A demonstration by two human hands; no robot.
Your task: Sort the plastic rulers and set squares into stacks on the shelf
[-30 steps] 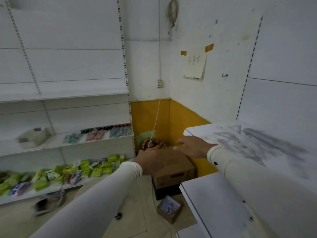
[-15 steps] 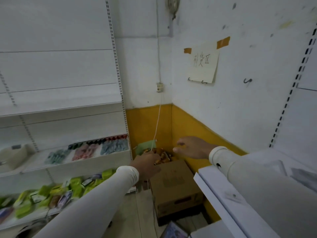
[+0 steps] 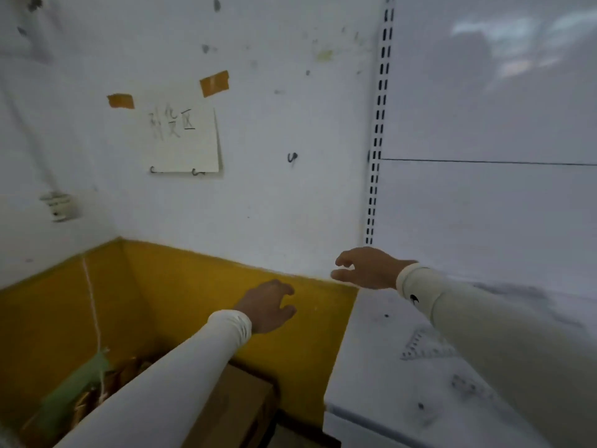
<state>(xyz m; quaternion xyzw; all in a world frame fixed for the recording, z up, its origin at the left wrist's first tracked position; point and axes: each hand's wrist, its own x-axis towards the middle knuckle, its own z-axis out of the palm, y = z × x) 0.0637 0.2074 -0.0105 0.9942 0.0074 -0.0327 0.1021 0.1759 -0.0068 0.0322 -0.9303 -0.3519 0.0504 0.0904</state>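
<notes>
Both hands up in the air, both empty. Left hand (image 3: 266,305) in a white sleeve (image 3: 181,367) hangs in front of the yellow-painted lower wall band (image 3: 181,279), fingers loosely curled, gripping nothing, touching nothing. Right hand (image 3: 368,268) in a cream sleeve with a small black logo (image 3: 484,321) is higher and further right, at the back left corner of the white shelf board (image 3: 371,360), fingers relaxed and slightly spread, thumb low, nothing in it; cannot tell if the fingertips brush the wall. Task things: a clear plastic set square with printed scale marks (image 3: 420,349) lies flat on the shelf board, below and right of the right hand, partly hidden under the right forearm, not touched by either hand. Another clear plastic ruler piece with dark markings (image 3: 468,388) lies nearer the front of the same board, blurred, shape unclear. Both well apart from the left hand, which is off the shelf edge to the left. Below the left arm sits a brown cardboard box (image 3: 239,412), open, with a green flat piece (image 3: 77,386) and brownish items inside, too blurred to name. White wall behind holds a taped paper note with handwritten characters (image 3: 184,137); slotted white shelf upright (image 3: 378,124) runs up beside the right hand.
</notes>
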